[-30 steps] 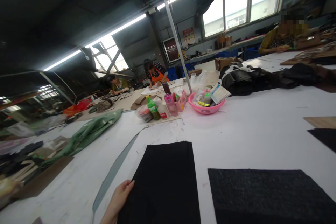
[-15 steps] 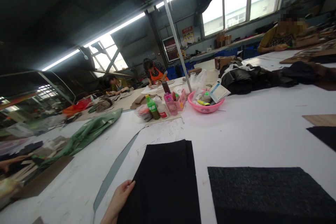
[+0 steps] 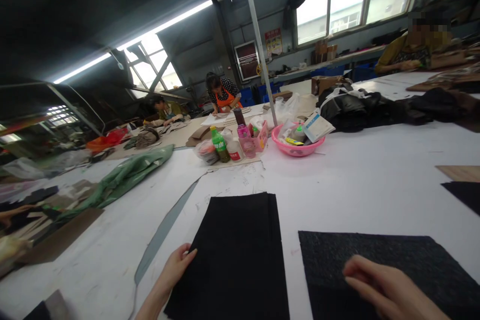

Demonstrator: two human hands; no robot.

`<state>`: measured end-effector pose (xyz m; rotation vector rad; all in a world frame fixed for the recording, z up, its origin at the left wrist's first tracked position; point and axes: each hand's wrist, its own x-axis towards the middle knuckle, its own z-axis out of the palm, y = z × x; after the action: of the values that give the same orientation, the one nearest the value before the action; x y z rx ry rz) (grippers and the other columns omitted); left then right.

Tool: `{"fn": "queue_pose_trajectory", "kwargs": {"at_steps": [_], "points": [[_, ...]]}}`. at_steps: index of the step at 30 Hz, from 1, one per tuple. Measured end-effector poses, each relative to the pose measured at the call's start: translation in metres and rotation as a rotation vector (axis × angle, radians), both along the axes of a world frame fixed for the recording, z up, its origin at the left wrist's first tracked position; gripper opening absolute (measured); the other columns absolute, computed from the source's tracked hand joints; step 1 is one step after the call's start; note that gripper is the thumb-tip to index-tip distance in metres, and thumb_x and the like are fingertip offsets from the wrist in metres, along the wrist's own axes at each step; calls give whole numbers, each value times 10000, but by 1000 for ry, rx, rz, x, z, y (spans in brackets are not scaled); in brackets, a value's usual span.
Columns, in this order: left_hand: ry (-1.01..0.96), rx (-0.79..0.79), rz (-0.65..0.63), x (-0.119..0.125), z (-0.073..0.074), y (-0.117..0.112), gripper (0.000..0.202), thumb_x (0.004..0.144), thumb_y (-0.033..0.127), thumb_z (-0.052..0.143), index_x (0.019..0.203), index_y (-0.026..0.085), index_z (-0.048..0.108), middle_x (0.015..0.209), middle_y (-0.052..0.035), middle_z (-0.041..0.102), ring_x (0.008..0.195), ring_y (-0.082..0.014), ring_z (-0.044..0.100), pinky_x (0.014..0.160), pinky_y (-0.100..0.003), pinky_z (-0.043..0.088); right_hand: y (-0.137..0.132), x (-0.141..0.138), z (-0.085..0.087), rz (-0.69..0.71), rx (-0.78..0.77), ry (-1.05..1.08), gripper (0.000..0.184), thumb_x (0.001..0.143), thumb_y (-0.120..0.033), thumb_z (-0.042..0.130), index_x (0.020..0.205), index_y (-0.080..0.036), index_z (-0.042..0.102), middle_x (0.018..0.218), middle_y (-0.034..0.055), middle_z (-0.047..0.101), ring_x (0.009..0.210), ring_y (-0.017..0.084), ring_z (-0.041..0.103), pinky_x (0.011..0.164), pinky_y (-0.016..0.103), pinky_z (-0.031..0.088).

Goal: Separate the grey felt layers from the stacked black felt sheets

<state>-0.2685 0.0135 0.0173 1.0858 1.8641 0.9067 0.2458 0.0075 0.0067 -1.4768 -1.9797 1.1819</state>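
Observation:
A stack of black fabric panels [image 3: 236, 255] lies before me on the white tabletop, its layers slightly offset at the upper right. Gripping its left edge is my left hand [image 3: 178, 265], closed, with the thumb on top and the other fingers partly hidden. To the right lies a dark grey speckled panel [image 3: 337, 250] with a blacker band along its near side. Over that panel hangs my right hand [image 3: 386, 282], slightly blurred, its fingers curled and the thumb close to the index fingertip. I cannot make out anything between them.
Beyond the panels stand a pink basin [image 3: 298, 149] of small items, a green bottle [image 3: 220, 146] and a metal pole [image 3: 258, 40]. A green sheet [image 3: 123, 180] lies left; a black fabric pile [image 3: 348, 110] lies back right. Several people work at surrounding tables.
My right hand has come into view over the speckled panel. The left hand keeps its grip on the black panels' edge. The whole view has shifted slightly.

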Motion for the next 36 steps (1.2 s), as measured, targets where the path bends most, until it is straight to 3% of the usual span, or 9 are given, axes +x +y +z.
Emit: {"fn": "queue_pose_trajectory", "kwargs": {"at_steps": [3,5,6,9,17,22,29,36], "points": [[2,-8,-9,-4,-6,2,578,542,705,748,774,192,616,690,-31,671,680,-245,644,582,-293,490,37,-72,16,109,-30,117,159,908,-322,529,998,-231,623,693,-18,596,522,129,559,506,213,426],[2,-6,-19,-5,-8,4,582,532,712,744,759,193,610,691,-35,668,677,-249,645,569,-295,494,60,-112,19,108,-154,263,182,890,-245,545,1050,-183,605,693,-22,611,459,105,544,454,197,402],[3,-5,-22,-6,-9,4,584,522,714,746,747,194,606,687,-36,666,675,-250,644,564,-295,495,71,-128,19,73,-255,317,203,883,-219,550,1075,-164,590,675,-24,611,434,104,538,412,191,371],[3,-10,-27,-9,-11,5,575,537,706,741,766,194,609,715,-45,676,696,-261,654,568,-296,507,96,-157,11,-14,-353,342,238,893,-225,552,1114,-137,559,629,-33,590,396,96,522,349,173,308],[2,-9,-18,-16,-15,8,514,557,633,778,788,201,620,721,-41,678,750,-280,668,591,-289,521,112,-172,-4,-148,-442,364,195,904,-144,496,1095,-129,535,578,-57,558,353,70,484,324,147,281],[4,-8,-19,-19,-20,8,508,571,633,775,792,201,624,735,-47,683,725,-274,660,586,-298,523,111,-174,-5,-161,-486,387,221,925,-45,390,1116,-91,493,578,-55,563,345,62,466,314,143,273],[17,-4,-33,-22,-25,10,577,551,692,757,804,188,634,777,-66,696,752,-272,655,650,-313,530,114,-174,-4,-151,-544,457,197,959,-64,395,1134,-78,483,618,-42,571,360,47,460,320,136,263],[24,5,-45,-22,-23,9,561,568,707,738,785,199,640,814,-73,695,811,-290,658,701,-324,536,122,-180,-8,-133,-558,508,449,944,-74,421,1387,-82,353,570,-54,555,365,66,449,327,137,252]]}}
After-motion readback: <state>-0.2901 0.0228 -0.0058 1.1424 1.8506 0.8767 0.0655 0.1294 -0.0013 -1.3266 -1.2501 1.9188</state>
